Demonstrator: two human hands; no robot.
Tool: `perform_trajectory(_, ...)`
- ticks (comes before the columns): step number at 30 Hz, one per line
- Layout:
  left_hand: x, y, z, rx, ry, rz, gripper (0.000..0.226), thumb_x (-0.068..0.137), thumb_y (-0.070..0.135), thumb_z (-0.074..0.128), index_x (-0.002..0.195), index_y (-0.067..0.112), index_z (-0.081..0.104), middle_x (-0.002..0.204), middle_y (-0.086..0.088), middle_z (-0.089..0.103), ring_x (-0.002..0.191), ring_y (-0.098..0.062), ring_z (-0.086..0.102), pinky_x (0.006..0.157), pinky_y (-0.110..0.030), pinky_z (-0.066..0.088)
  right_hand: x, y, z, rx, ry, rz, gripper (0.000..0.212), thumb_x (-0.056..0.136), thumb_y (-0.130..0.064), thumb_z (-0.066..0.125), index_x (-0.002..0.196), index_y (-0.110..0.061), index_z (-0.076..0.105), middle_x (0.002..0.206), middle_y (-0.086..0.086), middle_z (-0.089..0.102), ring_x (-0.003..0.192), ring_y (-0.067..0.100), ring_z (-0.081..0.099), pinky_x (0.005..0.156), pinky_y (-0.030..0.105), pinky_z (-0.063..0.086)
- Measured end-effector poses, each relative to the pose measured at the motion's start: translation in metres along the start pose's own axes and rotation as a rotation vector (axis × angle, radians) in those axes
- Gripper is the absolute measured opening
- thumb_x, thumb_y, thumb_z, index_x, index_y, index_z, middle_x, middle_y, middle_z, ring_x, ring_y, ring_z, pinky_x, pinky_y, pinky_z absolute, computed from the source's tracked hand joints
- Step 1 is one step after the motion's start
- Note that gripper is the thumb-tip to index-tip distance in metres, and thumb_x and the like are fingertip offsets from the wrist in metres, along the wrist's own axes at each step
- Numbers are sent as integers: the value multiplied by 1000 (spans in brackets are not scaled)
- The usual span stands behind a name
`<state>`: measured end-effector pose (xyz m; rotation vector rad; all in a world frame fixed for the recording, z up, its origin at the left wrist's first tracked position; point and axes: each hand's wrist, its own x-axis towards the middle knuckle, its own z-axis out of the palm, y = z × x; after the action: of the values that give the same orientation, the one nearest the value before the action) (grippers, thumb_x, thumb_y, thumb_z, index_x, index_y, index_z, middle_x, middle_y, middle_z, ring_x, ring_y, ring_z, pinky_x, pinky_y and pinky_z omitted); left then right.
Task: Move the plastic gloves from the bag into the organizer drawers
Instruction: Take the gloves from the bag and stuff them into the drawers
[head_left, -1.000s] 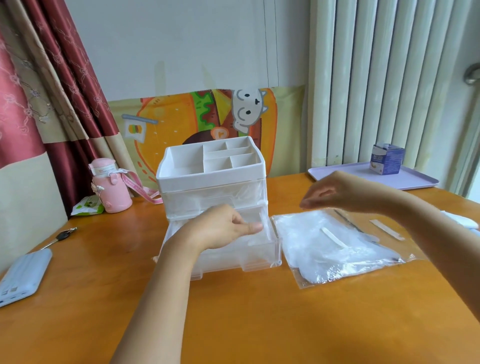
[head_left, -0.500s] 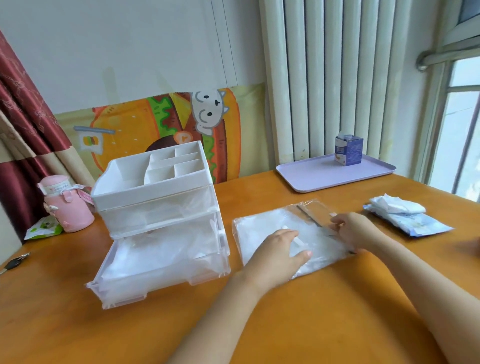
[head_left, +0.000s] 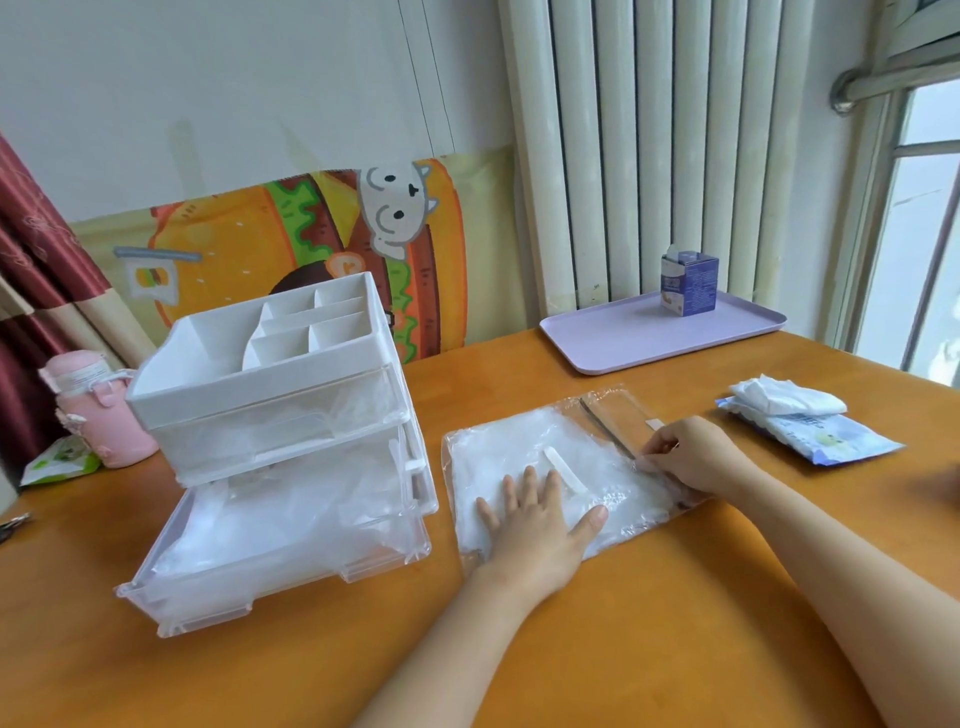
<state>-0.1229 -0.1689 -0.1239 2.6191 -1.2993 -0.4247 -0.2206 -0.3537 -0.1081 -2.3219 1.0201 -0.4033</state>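
A clear plastic bag (head_left: 613, 415) of folded plastic gloves (head_left: 493, 452) lies flat on the wooden table, right of the white organizer (head_left: 270, 384). The organizer's clear lower drawer (head_left: 270, 540) is pulled out and holds crumpled plastic gloves; the upper drawer also shows plastic inside. My left hand (head_left: 530, 519) presses flat on the bag with fingers straight. My right hand (head_left: 685, 457) pinches the bag's open end near its seal strip.
A lilac tray (head_left: 649, 338) with a small carton (head_left: 688, 285) stands at the back right. A wipes packet with tissue on it (head_left: 800, 421) lies at the right. A pink bottle (head_left: 96, 410) and a green packet (head_left: 60, 462) sit left of the organizer.
My left hand left the pulled-out drawer and came to rest flat on the bag. My right hand dropped onto the bag's open end. The view has swung to the right.
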Motion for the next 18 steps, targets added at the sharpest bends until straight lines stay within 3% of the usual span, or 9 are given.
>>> perform_trajectory(4, -1, 0, 1, -39, 50, 5, 119, 52, 82, -7, 154, 21, -5, 161, -4, -14, 147, -22, -18, 112, -54, -17, -2, -2, 1, -137, -43, -45, 10, 92, -20, 59, 92, -15, 68, 79, -3, 61, 71, 12, 54, 54, 18, 39)
perform_trajectory(9, -4, -3, -2, -86, 129, -9, 117, 53, 81, -7, 154, 21, -8, 161, -1, -15, 147, -19, -16, 113, -54, -16, -3, -2, 1, -94, -22, -30, 17, 95, -13, 47, 88, -11, 62, 87, 6, 65, 69, 18, 55, 54, 23, 42)
perform_trajectory(11, -5, -4, -2, -94, 122, -29, 112, 60, 81, -4, 154, 21, -8, 161, -2, -15, 147, -21, -16, 112, -55, -15, -5, -2, -3, 164, 6, 33, 20, 98, -14, 46, 88, -6, 61, 81, 8, 65, 63, 17, 56, 49, 19, 43)
perform_trajectory(14, -4, -6, -3, -77, 107, -52, 86, 89, 71, 14, 154, 20, -8, 161, -4, -16, 147, -23, -16, 113, -56, -14, -7, -1, -9, 775, 26, 94, 26, 101, -9, 42, 84, -1, 60, 94, 16, 67, 78, 19, 63, 69, 22, 53)
perform_trajectory(18, -4, -10, 0, -25, 82, -75, 79, 94, 67, 18, 155, 20, -3, 161, -4, -12, 147, -24, -17, 112, -56, -16, -15, -12, -36, 1336, 31, 73, 29, 102, -6, 36, 88, 6, 59, 90, 18, 69, 83, 21, 67, 70, 22, 58)
